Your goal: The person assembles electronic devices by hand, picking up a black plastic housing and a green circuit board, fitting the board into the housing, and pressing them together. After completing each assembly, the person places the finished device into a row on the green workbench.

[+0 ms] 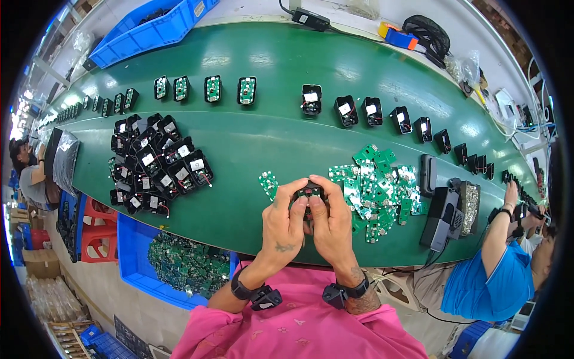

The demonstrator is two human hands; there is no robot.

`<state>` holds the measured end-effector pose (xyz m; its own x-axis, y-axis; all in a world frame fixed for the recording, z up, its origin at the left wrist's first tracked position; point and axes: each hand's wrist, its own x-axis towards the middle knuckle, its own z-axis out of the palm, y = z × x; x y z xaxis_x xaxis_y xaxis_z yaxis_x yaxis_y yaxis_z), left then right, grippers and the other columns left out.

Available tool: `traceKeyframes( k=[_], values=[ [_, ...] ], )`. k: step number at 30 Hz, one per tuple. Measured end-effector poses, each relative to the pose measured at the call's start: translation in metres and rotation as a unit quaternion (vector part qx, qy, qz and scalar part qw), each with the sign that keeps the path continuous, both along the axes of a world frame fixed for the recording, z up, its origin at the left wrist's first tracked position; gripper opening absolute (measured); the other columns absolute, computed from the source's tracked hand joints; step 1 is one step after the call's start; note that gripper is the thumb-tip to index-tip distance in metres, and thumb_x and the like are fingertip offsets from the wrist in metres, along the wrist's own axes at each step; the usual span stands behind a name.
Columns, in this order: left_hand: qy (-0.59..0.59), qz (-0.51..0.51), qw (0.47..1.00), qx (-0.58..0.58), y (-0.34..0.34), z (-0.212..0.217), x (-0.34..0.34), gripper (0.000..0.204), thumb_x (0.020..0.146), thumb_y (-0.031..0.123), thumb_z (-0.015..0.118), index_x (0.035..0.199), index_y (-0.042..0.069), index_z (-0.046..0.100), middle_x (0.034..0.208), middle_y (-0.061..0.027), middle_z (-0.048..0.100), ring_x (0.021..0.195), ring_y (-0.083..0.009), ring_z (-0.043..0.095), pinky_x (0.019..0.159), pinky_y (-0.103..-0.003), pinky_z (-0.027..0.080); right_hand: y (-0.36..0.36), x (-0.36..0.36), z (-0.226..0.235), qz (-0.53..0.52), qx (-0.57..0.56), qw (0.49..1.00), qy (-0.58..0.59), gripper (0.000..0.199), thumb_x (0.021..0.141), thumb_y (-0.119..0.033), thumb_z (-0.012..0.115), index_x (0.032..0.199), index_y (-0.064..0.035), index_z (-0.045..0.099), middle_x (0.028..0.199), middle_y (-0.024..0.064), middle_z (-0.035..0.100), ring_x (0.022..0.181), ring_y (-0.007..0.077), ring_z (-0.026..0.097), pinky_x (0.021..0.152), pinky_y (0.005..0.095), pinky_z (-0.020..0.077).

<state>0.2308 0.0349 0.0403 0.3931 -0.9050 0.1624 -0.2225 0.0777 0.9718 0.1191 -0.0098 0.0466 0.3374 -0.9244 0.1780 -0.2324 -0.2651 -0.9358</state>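
Gripping a black case (310,189) between both palms, left hand (281,230) and right hand (332,227) clamped round its sides, thumbs together over its near part. Step, by my reading: seating a board inside; thumbs hide how far in it sits, cannot tell. Next move likely calls for even thumb pressure, leads kept clear of the edge. Case directly under my fingertips. One loose board (268,183) just beyond my left knuckles; board heap (382,194) beside my right hand. Case heap (156,164) well off left. Farther: filled cases (213,89) lined left, white-topped cases (372,111) right.
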Motion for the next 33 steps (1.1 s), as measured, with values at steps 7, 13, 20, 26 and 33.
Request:
traceKeyframes(
  k=[7,13,20,26,33],
  values=[
    [-0.057,0.011,0.997,-0.053,-0.013,-0.001,0.009,0.024,0.1,0.01,0.051,0.122,0.004,0.055,0.101,-0.0197,0.068,0.076,-0.0327,0.07,0.07,-0.04,0.055,-0.009,0.009,-0.014,-0.006,-0.021,0.997,-0.076,0.031,0.101,-0.012,0.055,0.131,-0.005,0.054,0.087,0.0012,0.058,0.067,0.0062,0.053,0.056,0.0234,0.0444],
    [-0.026,0.009,0.999,0.029,-0.096,0.023,0.073,0.026,0.1,0.008,0.044,0.124,0.003,0.053,0.097,-0.0132,0.065,0.053,-0.0159,0.064,0.043,-0.026,0.051,-0.025,0.013,-0.012,-0.04,-0.184,0.961,0.2,0.036,0.089,-0.013,0.068,0.121,0.0015,0.059,0.094,0.0156,0.058,0.083,0.0288,0.06,0.071,0.038,0.0497],
    [-0.207,-0.015,0.974,0.089,-0.203,-0.017,0.122,0.025,0.101,0.009,0.046,0.125,0.003,0.051,0.084,-0.0193,0.067,0.05,-0.023,0.067,0.047,-0.036,0.055,-0.01,0.064,-0.012,0.013,-0.164,0.935,0.314,0.029,0.078,-0.014,0.075,0.094,0.0022,0.056,0.097,0.0179,0.055,0.094,0.0343,0.057,0.073,0.0429,0.0527],
    [-0.513,-0.002,0.855,-0.078,-0.2,-0.017,0.15,0.067,0.084,0.004,0.061,0.147,0.011,0.041,0.14,-0.0239,0.052,0.107,-0.0334,0.066,0.086,-0.046,0.055,-0.004,0.053,-0.014,0.064,-0.126,0.946,0.293,0.027,0.082,-0.011,0.07,0.099,0.0008,0.052,0.085,0.0174,0.061,0.082,0.0361,0.064,0.069,0.0475,0.0526],
    [-0.506,-0.221,0.831,0.068,-0.212,0.02,0.113,0.085,0.068,0.014,0.085,0.144,0.015,0.047,0.149,-0.0125,0.048,0.119,-0.0336,0.059,0.099,-0.046,0.05,-0.007,-0.014,0.018,0.151,-0.002,0.979,0.136,0.034,0.085,-0.014,0.075,0.114,-0.0031,0.06,0.079,0.0118,0.065,0.064,0.0243,0.065,0.06,0.0344,0.0505]
  ],
)
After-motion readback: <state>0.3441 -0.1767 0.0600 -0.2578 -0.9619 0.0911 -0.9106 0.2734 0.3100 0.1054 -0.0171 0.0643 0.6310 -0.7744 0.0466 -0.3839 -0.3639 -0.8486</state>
